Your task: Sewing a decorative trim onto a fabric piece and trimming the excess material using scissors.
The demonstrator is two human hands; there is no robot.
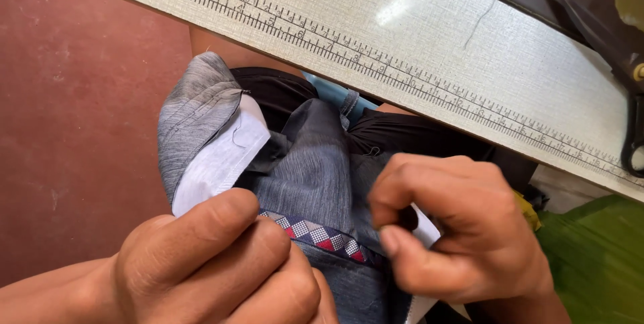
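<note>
Both of my hands grip a grey garment piece [315, 170] held in my lap below the table edge. My left hand [215, 263] pinches its lower left part, thumb pressed near a patterned red, white and blue trim band [322, 235]. My right hand [456, 223] is curled tight on the cloth at the right, fingers folded over a fold. White lining [221, 156] shows on the garment's left side, beside a lighter grey flap [194, 109]. Black fabric [416, 139] lies behind it.
A pale table top [429, 35] with a printed ruler scale [349, 45] along its edge runs diagonally above. Dark scissors [617, 49] rest on a dark object at the top right. Green cloth [597, 257] lies at the right, red floor [74, 109] at the left.
</note>
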